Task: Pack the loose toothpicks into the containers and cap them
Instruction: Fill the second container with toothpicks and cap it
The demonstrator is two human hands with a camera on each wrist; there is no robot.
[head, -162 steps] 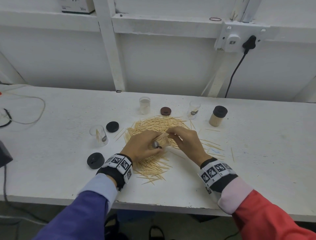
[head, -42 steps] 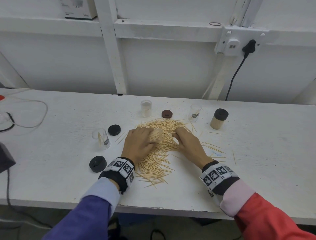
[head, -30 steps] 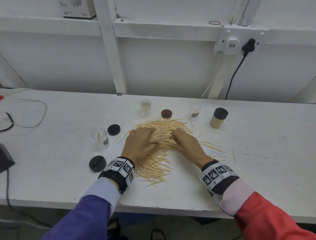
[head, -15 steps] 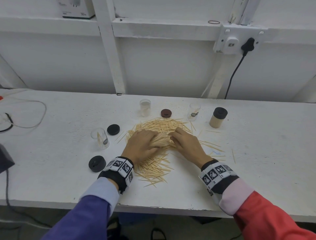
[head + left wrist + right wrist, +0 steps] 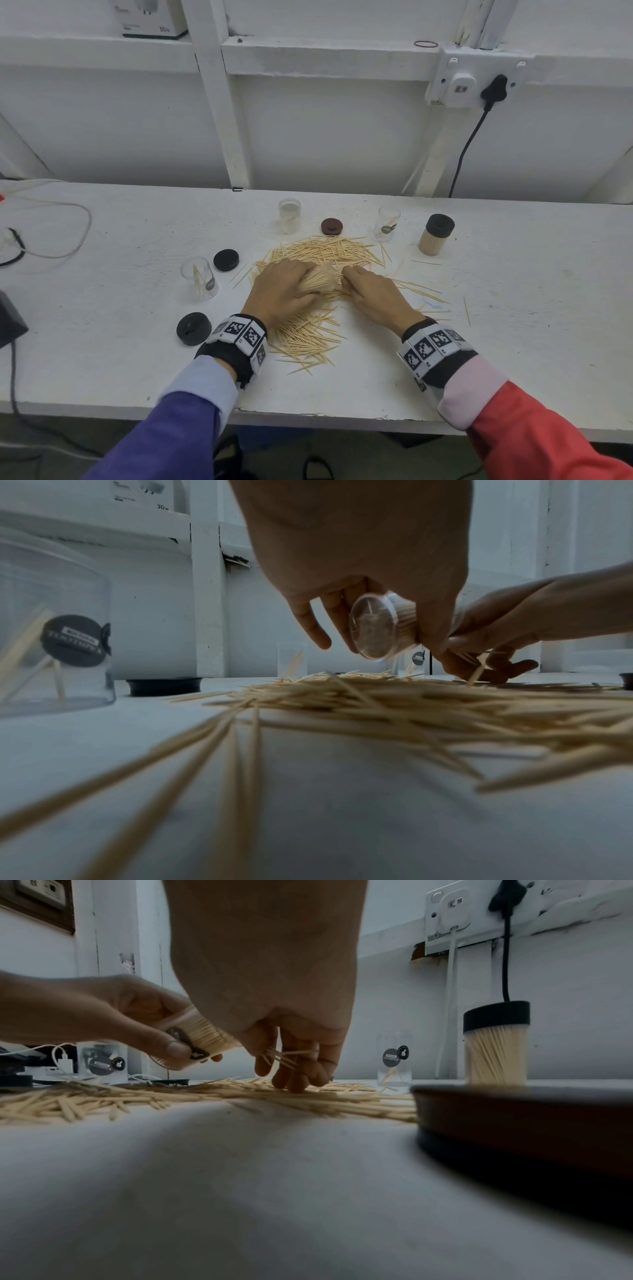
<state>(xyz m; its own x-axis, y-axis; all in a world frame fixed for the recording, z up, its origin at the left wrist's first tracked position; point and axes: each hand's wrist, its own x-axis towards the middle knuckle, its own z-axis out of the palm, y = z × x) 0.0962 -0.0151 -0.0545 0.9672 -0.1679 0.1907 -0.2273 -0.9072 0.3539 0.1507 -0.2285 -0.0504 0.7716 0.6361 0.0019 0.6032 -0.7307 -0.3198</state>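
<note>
A heap of loose toothpicks [image 5: 322, 253] lies on the white table [image 5: 102, 325]. My left hand [image 5: 284, 287] grips a clear container [image 5: 380, 628] packed with toothpicks, tilted on its side just above the heap. That container [image 5: 198, 1039] points its mouth at my right hand [image 5: 370, 291], which pinches a few toothpicks [image 5: 287, 1054] with fingertips on the pile. A full container with a black cap [image 5: 435, 234] stands at the back right. Near-empty clear containers stand at the left [image 5: 199, 278], back middle [image 5: 289, 216] and back right [image 5: 388, 223].
Two black caps [image 5: 226, 260] [image 5: 194, 328] lie left of the heap and a brown cap [image 5: 332, 226] behind it. Stray toothpicks [image 5: 424, 294] lie scattered to the right. Cables [image 5: 51, 236] run along the far left; a plug and cord [image 5: 472, 137] hang on the wall.
Both hands have come down from above the pile onto it. The left keeps its container tilted low; the right has gathered a few toothpicks from the heap.
</note>
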